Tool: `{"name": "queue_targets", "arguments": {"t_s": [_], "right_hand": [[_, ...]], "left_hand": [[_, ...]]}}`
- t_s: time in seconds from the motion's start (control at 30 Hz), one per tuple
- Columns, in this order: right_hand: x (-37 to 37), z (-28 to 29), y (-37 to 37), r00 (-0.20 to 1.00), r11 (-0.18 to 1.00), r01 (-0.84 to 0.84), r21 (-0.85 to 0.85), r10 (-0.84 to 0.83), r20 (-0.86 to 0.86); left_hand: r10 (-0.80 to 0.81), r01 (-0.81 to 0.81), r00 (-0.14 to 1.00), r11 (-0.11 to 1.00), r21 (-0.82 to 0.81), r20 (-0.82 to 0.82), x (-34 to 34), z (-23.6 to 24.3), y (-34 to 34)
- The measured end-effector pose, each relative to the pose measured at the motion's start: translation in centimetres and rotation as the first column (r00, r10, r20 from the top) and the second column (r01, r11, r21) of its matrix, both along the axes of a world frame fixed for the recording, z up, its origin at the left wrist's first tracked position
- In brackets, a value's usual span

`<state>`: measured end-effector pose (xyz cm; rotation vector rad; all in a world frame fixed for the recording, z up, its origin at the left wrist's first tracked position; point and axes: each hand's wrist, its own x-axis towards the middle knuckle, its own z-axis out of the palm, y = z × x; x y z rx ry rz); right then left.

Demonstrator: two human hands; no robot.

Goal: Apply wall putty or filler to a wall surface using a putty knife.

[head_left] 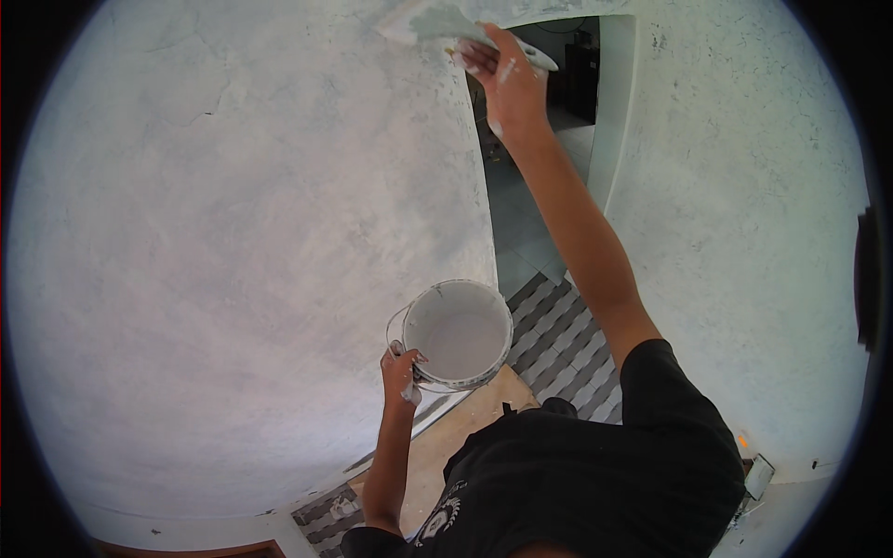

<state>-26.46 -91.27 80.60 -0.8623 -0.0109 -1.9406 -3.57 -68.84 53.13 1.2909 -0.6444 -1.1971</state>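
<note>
My right hand (516, 84), spotted with white paint, is raised high and closed round a wide paintbrush (437, 23). The brush head points left against the wall (260, 177), beside the upper edge of a doorway. Lower down, my left hand (400, 374) grips the near-left rim of a round white bucket (507, 335). White paint (456, 346) lies inside the bucket, and its wire handle (393, 321) loops out on the left side. Paint also marks the left hand's fingers and wrist.
Through the doorway show a tiled floor (521, 223) and a dark cabinet (581, 84). A wooden board (479, 409) lies below the bucket, next to patterned grey floor tiles (572, 344). Another pale wall (735, 232) rises on the right.
</note>
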Motion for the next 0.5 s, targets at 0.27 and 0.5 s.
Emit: {"name": "queue_targets", "arguments": {"t_s": [0.27, 0.5], "right_hand": [[4.1, 0.9, -4.3, 0.962, 0.955, 0.236, -0.177, -0.205, 0.177], [5.0, -3.6, -3.0, 0.949, 0.957, 0.284, -0.053, -0.273, 0.159]], "left_hand": [[0.035, -0.034, 0.999, 0.999, 0.034, -0.001, -0.3, 0.5, 0.3], [0.081, -0.083, 0.996, 0.994, 0.076, 0.027, -0.8, 0.9, 0.3]]}}
